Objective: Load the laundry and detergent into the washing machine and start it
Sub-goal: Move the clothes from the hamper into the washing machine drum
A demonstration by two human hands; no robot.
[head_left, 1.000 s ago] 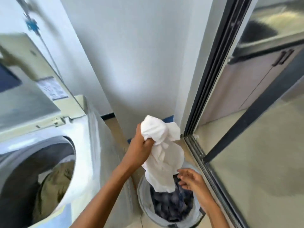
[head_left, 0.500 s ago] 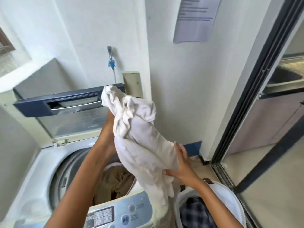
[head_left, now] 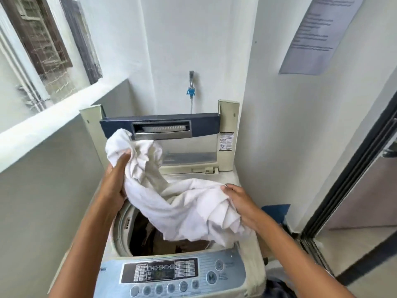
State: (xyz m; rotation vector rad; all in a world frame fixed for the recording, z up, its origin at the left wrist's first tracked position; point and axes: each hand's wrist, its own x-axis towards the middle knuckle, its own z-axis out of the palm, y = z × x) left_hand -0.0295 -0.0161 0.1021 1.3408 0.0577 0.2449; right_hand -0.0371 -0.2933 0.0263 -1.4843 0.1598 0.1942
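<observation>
A white cloth (head_left: 182,203) hangs bunched over the open drum of a top-loading washing machine (head_left: 227,175). My left hand (head_left: 116,177) grips its upper left end, raised in front of the folded-up lid (head_left: 163,127). My right hand (head_left: 236,198) holds the cloth's other end above the drum's right rim. Brown laundry (head_left: 154,237) lies inside the drum beneath the cloth. The control panel (head_left: 171,274) with its buttons faces me at the front edge. No detergent is in view.
A tap with a blue fitting (head_left: 191,87) sticks out of the wall behind the machine. A ledge and window (head_left: 43,50) run along the left. A sliding door frame (head_left: 348,179) stands on the right. A dark checked garment (head_left: 277,287) shows at the machine's lower right.
I have carried the white cloth from above the laundry basket to over the drum. My view has swung left to face the machine, and my right hand now grasps the cloth's lower end.
</observation>
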